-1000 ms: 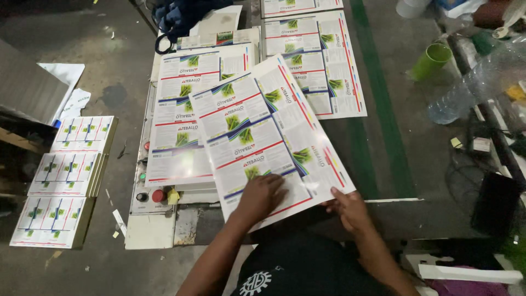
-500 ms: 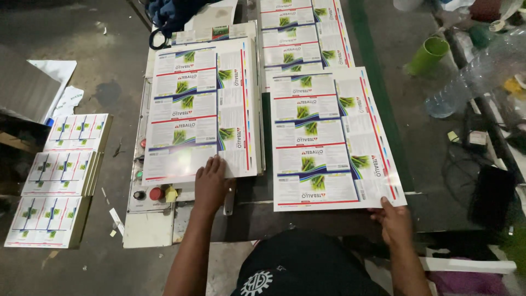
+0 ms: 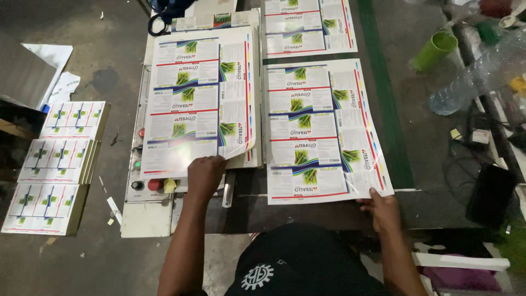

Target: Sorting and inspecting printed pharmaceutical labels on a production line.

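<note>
- Looking down from the head camera, the left hand (image 3: 205,174) lies knuckles-up with fingers curled on the near edge of the left printed sheet (image 3: 200,98), apparently lifting its near right corner, which curls up off the stack.
- The right hand (image 3: 382,209) pinches the near right corner of the right printed sheet (image 3: 320,129), thumb on top; this sheet lies flat on the tabletop (image 3: 416,148) just beside the left one.
- The fingertips under both sheets are hidden, so how many sheets each hand grips is hard to tell; a further sheet (image 3: 309,24) is cut off at the top edge.
- The left sheet rests on a pale machine bed with coloured buttons (image 3: 148,183) along its near left side.
- Stacks of printed sheets (image 3: 55,167) lie on the grey floor at left; a green cup (image 3: 434,51) and a clear plastic bottle (image 3: 474,79) lie at right.
</note>
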